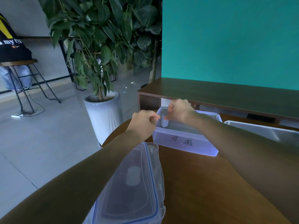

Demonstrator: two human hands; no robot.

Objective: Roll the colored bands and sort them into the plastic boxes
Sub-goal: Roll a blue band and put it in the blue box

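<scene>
A person's two hands meet over the rim of an open plastic box [184, 143] on a round wooden tabletop [202, 183], apparently mid-step in rolling a band before dropping it in. The right hand [179, 110] pinches the top of a small pale band [164, 122], which hangs inside the box's near-left corner, its lower end close to or touching the floor of the box; its true colour is hard to judge in the dim, bluish light. The left hand [143, 121] sits just beside it with fingers curled and fingertips drawn together; whether it grips a strand of the band or nothing at all cannot be told. Working directly above the box likely keeps the roll from straying once let go. Handwritten marks on the box's front wall probably label the colour it takes. A second box [262, 130] stands to the right, likely for another colour, and a blue-sealed lid [134, 183] lies near the tabletop's front edge, set aside to leave the box open. A potted plant [103, 117] stands on the floor behind.
</scene>
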